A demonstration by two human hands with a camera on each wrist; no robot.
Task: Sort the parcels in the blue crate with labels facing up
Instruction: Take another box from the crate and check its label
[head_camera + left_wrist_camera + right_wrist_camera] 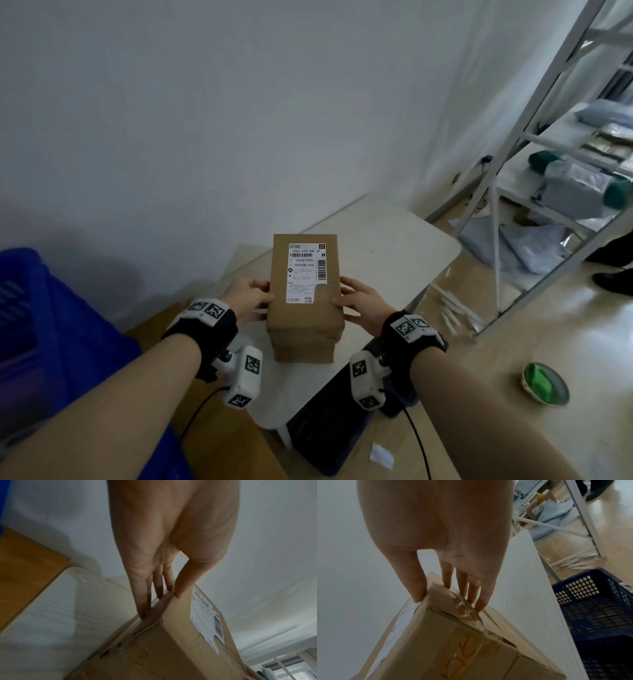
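A brown cardboard parcel (305, 308) is held between both hands over the white table (387, 246). Its white shipping label (306, 272) faces up. My left hand (251, 298) grips the parcel's left side, thumb on the top edge and fingers down the side (161, 601). My right hand (359, 301) grips the right side the same way (448, 599). The wrist views show the parcel's taped end (171, 649) (453, 649). A bright blue crate (41, 325) stands at the far left, its inside hidden.
A dark blue mesh basket (599, 608) sits on the floor beside the table's near right corner (329, 431). A white metal rack (548, 171) with grey bagged parcels stands at the right. A green bowl (544, 383) and someone's shoes (613, 277) are on the floor.
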